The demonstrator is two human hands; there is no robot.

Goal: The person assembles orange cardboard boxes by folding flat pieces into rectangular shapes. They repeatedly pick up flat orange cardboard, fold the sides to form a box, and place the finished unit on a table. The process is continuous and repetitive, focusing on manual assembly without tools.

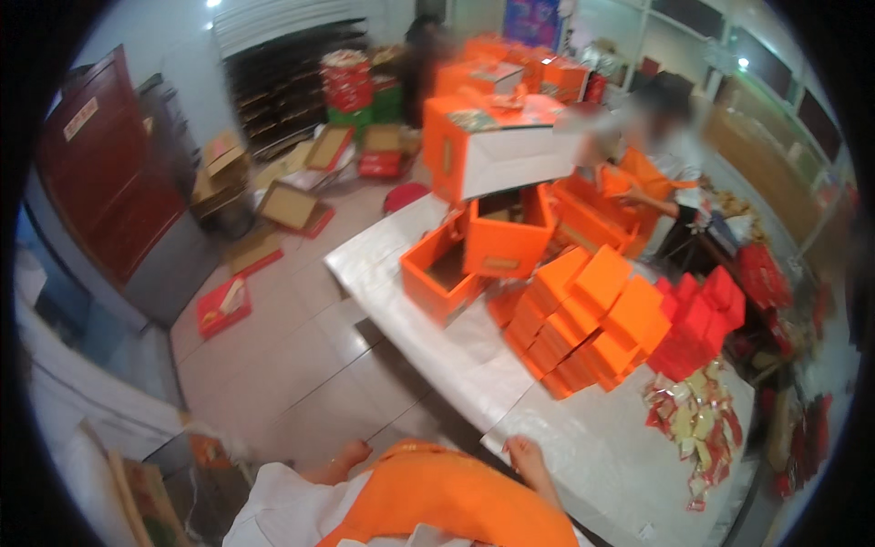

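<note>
My left hand (354, 452) hangs beside the orange apron (437, 497), over the floor; its fingers are blurred and I see nothing in it. At the near edge of the white-covered table (565, 438), my right hand (524, 453) hovers or rests with its fingers loosely apart, holding nothing visible. Nearest to it is a stacked pile of small orange boxes (583, 319). To the right of these stand several red boxes (697, 319), with a heap of small gold and red packets (697, 419) in front.
Large open orange cartons (510, 232) and a big orange and white carton (510, 150) stand farther along the table. Across it, a person (656, 137) handles an orange box (638, 173). Flattened and open cardboard boxes (292, 205) lie on the tiled floor at left, near a reddish door (105, 164).
</note>
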